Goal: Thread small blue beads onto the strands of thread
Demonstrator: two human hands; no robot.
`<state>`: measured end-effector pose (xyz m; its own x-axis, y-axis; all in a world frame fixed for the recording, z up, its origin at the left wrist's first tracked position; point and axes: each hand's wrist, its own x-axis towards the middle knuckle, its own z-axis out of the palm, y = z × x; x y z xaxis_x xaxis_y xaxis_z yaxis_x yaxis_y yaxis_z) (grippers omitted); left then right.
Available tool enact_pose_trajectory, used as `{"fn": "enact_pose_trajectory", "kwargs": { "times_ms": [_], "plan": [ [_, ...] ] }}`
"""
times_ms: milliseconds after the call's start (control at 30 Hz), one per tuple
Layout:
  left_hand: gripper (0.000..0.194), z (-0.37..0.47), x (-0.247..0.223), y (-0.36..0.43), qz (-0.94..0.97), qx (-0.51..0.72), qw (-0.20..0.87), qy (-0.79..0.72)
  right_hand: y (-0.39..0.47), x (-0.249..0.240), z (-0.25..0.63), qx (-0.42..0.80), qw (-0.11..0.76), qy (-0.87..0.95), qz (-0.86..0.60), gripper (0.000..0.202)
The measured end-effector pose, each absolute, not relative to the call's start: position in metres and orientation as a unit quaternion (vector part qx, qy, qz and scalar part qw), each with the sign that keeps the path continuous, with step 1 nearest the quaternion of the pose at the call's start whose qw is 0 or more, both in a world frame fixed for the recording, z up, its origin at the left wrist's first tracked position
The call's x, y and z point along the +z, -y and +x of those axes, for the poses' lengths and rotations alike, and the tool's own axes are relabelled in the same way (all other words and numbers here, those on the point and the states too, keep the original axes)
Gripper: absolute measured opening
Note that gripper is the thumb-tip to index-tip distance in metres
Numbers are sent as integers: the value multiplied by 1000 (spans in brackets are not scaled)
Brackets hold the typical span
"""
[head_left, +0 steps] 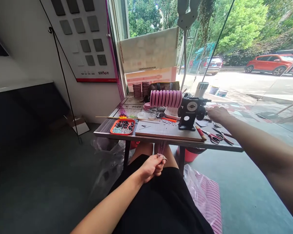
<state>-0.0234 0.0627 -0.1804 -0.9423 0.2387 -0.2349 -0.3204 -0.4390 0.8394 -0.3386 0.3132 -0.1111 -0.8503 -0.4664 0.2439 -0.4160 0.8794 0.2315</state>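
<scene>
Above my lap, my left hand (155,167) is closed on a bunch of thin strands (162,149). The strands rise from its fingers toward the table's front edge. On the right, my right hand (217,115) is closed at the side of a black winding machine (188,113) with a round dial, seemingly on its crank, which the fingers mostly hide. A row of pink spools (166,98) sits on the machine's shaft, extending to the left. Under the machine lies a flat board (158,130) on the table.
An orange tray (111,130) of small dark and silvery pieces stands at the table's left. Scissors (213,137) and pliers (226,138) lie by the right front edge, near a red-handled roll (200,133). Stacked spools (137,90) stand behind. A red bucket (190,156) is below.
</scene>
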Motion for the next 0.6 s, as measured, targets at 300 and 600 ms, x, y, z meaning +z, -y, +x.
{"fn": "enact_pose_trajectory", "kwargs": {
  "times_ms": [300,600],
  "plan": [
    [31,-71,-230,-43,-60,822,122,-552,-300,-100,-316,-131,88,969,189,26],
    [34,-102,-267,-33,-40,791,129,-597,-303,-102,-319,-128,112,970,171,18]
  ]
}}
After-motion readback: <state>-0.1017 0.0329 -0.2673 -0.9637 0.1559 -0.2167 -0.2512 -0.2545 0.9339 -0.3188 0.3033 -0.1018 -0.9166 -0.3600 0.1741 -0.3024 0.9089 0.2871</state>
